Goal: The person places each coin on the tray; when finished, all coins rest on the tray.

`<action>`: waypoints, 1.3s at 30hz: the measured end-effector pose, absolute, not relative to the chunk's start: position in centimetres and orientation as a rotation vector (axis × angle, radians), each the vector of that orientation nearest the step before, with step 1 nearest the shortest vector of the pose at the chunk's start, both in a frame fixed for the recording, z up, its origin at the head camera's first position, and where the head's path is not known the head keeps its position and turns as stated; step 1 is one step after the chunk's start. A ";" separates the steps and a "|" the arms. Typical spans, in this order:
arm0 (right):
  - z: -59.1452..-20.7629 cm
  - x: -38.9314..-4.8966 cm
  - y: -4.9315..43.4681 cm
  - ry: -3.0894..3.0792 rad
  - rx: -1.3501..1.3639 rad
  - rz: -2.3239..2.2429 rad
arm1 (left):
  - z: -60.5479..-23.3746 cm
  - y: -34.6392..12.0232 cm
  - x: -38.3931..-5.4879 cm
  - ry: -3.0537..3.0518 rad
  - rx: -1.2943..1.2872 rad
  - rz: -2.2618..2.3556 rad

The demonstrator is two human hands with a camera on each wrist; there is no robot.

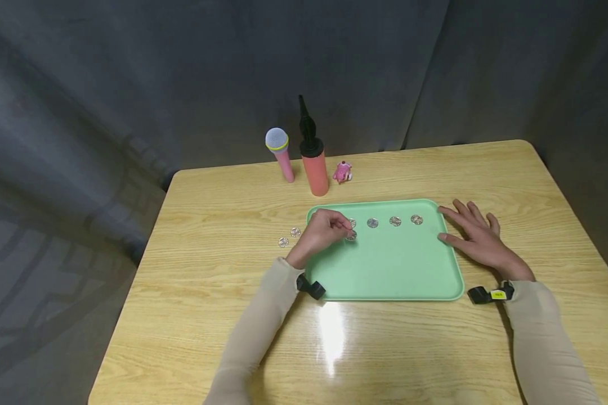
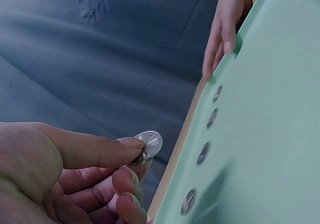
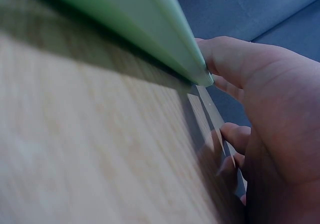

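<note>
My left hand (image 1: 324, 232) pinches a silver coin (image 2: 149, 145) between thumb and fingertips, held above the left part of the green tray (image 1: 385, 270). Several similar coins (image 1: 395, 221) lie in a row along the tray's far side, the leftmost partly hidden by the left hand in the head view. At the tray's right side, my right hand (image 1: 478, 239) has its fingers spread, with thumb and index finger at the rim. Two more coins (image 1: 283, 242) lie on the wooden table just left of the tray.
Behind the tray stand a pink toy microphone (image 1: 282, 154), a red hand pump (image 1: 316, 174) with a black nozzle, and a small pink figure (image 1: 342, 172). A dark curtain (image 1: 223, 84) hangs behind the table (image 1: 192, 292).
</note>
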State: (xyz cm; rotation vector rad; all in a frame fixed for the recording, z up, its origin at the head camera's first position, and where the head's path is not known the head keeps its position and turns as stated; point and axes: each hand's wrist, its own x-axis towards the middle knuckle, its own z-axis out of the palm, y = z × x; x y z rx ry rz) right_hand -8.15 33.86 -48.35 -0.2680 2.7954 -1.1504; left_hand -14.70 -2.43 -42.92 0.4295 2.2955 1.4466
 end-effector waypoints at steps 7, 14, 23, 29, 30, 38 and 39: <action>-48.6 -8.2 34.0 2.799 -0.266 -1.146 | -43.2 0.1 -14.3 2.307 0.531 1.365; -48.5 -8.2 33.9 2.799 -0.267 -1.147 | -44.0 2.2 -13.7 2.265 0.572 1.321; -48.5 -8.2 34.0 2.814 -0.265 -1.122 | -44.5 5.7 -12.9 2.254 0.596 1.241; -48.4 -8.3 33.9 2.814 -0.254 -1.105 | -44.9 8.0 -12.3 2.266 0.674 1.147; -48.4 -8.3 33.9 2.814 -0.254 -1.102 | -44.9 8.3 -12.2 2.265 0.682 1.136; -48.4 -8.3 33.9 2.822 -0.263 -1.098 | -45.4 10.6 -11.5 2.281 0.745 1.089; -48.4 -8.3 33.9 2.825 -0.267 -1.100 | -45.4 10.9 -11.4 2.288 0.755 1.084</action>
